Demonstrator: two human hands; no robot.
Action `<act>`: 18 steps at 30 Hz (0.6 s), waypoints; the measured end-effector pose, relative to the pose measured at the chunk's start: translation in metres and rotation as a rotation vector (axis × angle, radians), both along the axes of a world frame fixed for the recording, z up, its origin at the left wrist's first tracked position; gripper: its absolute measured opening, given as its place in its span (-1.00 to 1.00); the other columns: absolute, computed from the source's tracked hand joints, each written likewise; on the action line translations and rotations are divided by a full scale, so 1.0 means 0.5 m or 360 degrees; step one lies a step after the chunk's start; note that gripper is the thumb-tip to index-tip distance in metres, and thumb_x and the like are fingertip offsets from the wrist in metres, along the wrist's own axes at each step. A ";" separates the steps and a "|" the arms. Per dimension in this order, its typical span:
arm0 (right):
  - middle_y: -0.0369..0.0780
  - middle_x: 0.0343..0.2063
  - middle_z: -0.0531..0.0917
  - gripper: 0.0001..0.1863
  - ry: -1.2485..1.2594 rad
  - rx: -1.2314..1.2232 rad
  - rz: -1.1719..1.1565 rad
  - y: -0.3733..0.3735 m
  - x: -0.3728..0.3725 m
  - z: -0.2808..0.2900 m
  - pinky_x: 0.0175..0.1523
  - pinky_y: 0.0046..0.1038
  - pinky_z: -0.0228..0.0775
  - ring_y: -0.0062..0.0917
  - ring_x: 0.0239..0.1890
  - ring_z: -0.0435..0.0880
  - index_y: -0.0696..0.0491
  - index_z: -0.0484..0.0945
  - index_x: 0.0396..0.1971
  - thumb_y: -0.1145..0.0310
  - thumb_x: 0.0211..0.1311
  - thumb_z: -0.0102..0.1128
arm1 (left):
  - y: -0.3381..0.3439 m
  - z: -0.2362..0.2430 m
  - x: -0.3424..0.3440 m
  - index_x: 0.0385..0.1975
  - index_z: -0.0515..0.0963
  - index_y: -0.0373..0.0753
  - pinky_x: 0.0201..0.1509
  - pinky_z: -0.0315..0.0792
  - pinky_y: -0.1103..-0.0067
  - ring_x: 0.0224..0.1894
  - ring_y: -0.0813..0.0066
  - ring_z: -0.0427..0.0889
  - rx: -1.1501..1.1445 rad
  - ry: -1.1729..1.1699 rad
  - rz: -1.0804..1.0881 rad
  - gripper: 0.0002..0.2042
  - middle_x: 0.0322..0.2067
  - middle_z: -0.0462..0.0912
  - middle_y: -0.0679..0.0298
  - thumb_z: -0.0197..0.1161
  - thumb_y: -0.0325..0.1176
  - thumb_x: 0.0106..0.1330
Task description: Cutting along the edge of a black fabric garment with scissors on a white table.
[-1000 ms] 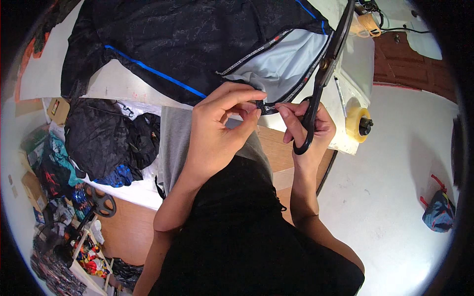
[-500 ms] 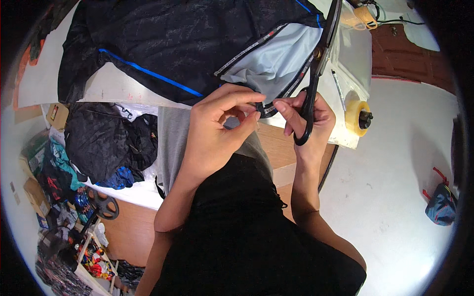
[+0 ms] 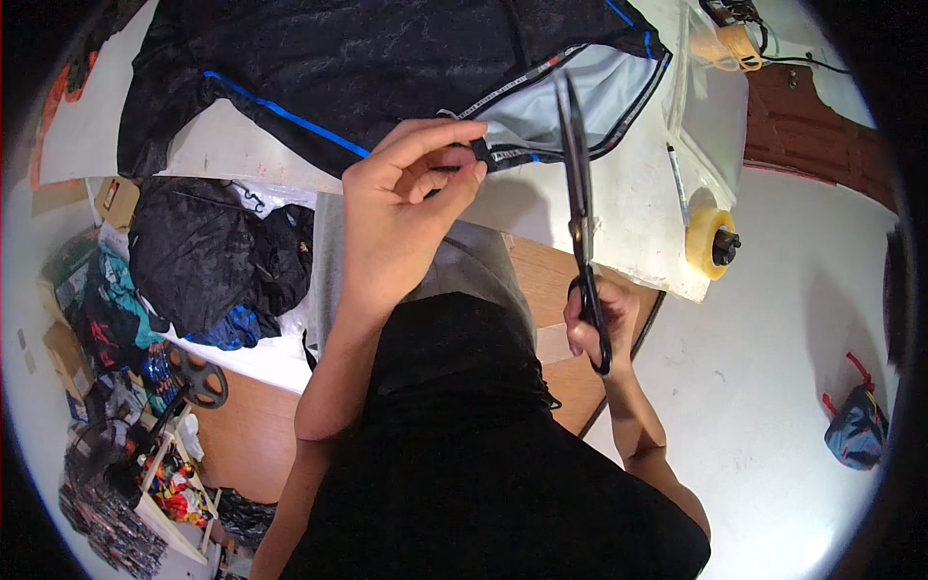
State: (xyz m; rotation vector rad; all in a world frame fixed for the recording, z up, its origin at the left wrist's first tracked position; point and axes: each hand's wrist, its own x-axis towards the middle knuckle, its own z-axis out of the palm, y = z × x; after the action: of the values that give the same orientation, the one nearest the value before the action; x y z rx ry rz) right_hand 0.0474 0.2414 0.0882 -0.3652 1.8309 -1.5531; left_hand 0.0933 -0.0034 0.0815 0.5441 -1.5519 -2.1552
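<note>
My left hand (image 3: 401,208) pinches the taped edge of a black garment (image 3: 377,68) between thumb and fingertips, at a small black end piece of the trim. Blue piping runs along the garment, and its pale grey inner side (image 3: 541,106) shows where the opening gapes, bordered by a printed tape. In my right hand (image 3: 609,319) a pair of black-handled scissors (image 3: 578,208) is gripped by the handles. The blades point away from me, nearly together, their tips over the pale inner fabric. My right fingers are apart from the cloth.
The garment lies on a white table (image 3: 619,232). At the table's right stand a yellow tape roll (image 3: 710,242) and a pen (image 3: 678,184). A dark cloth pile (image 3: 217,256) lies on the left, above a crate of colourful items (image 3: 179,493). A blue-grey bag (image 3: 856,425) rests far right.
My right hand has let go of the garment edge and drawn back toward me, bringing the scissors lower and left across the table edge. My left hand, still pinching, has shifted slightly away and left.
</note>
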 end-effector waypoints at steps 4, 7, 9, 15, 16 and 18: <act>-0.38 -0.72 0.44 -0.67 0.0108 0.0075 0.0164 0.022 0.005 -0.007 -0.63 -0.73 0.13 -0.80 -0.69 0.36 0.10 0.43 -0.60 0.40 -0.26 0.51 | -0.009 0.003 -0.006 -0.15 0.55 -0.33 -0.15 0.47 0.73 -0.20 0.61 0.51 0.0014 0.0030 0.0037 -0.68 -0.16 0.50 0.25 0.19 -0.74 0.07; -0.38 -0.73 0.43 -0.64 0.0166 0.0115 0.0227 0.025 0.009 -0.004 -0.62 -0.72 0.15 -0.77 -0.70 0.37 0.09 0.42 -0.62 0.36 -0.27 0.52 | -0.011 0.004 -0.011 -0.15 0.55 -0.33 -0.15 0.48 0.74 -0.21 0.62 0.52 0.0050 0.0050 0.0057 -0.68 -0.16 0.50 0.24 0.20 -0.74 0.06; -0.38 -0.74 0.43 -0.62 0.0232 0.0136 0.0278 0.022 0.012 -0.001 -0.63 -0.72 0.16 -0.76 -0.71 0.38 0.08 0.41 -0.65 0.33 -0.28 0.54 | -0.011 0.002 -0.015 -0.15 0.55 -0.33 -0.14 0.48 0.74 -0.22 0.62 0.53 0.0060 0.0058 0.0057 -0.68 -0.16 0.50 0.24 0.20 -0.74 0.06; -0.37 -0.78 0.42 -0.56 0.0547 0.0314 0.0407 0.022 0.018 -0.009 -0.63 -0.71 0.15 -0.75 -0.72 0.38 0.08 0.39 -0.68 0.22 -0.32 0.56 | -0.009 0.010 -0.018 -0.15 0.54 -0.36 -0.18 0.48 0.76 -0.24 0.62 0.55 0.0088 0.0114 0.0017 -0.69 -0.17 0.51 0.23 0.21 -0.73 0.07; -0.37 -0.78 0.42 -0.56 0.0604 0.0323 0.0410 0.019 0.019 -0.008 -0.62 -0.73 0.15 -0.76 -0.72 0.39 0.09 0.41 -0.65 0.19 -0.31 0.56 | -0.010 0.013 -0.016 -0.15 0.55 -0.36 -0.20 0.48 0.76 -0.24 0.61 0.55 0.0061 0.0097 0.0008 -0.69 -0.17 0.51 0.22 0.21 -0.73 0.07; -0.38 -0.78 0.42 -0.56 0.0626 0.0326 0.0410 0.017 0.021 -0.008 -0.62 -0.72 0.15 -0.76 -0.72 0.38 0.09 0.41 -0.66 0.20 -0.32 0.57 | -0.009 0.012 -0.014 -0.15 0.55 -0.36 -0.22 0.48 0.76 -0.25 0.61 0.56 0.0038 0.0081 0.0004 -0.69 -0.17 0.51 0.22 0.20 -0.73 0.06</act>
State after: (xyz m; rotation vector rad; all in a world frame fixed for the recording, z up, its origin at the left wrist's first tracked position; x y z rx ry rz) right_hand 0.0580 0.2498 0.0842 -0.8201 2.1173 -1.1632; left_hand 0.0864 -0.0078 0.0874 0.4950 -1.4998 -2.1713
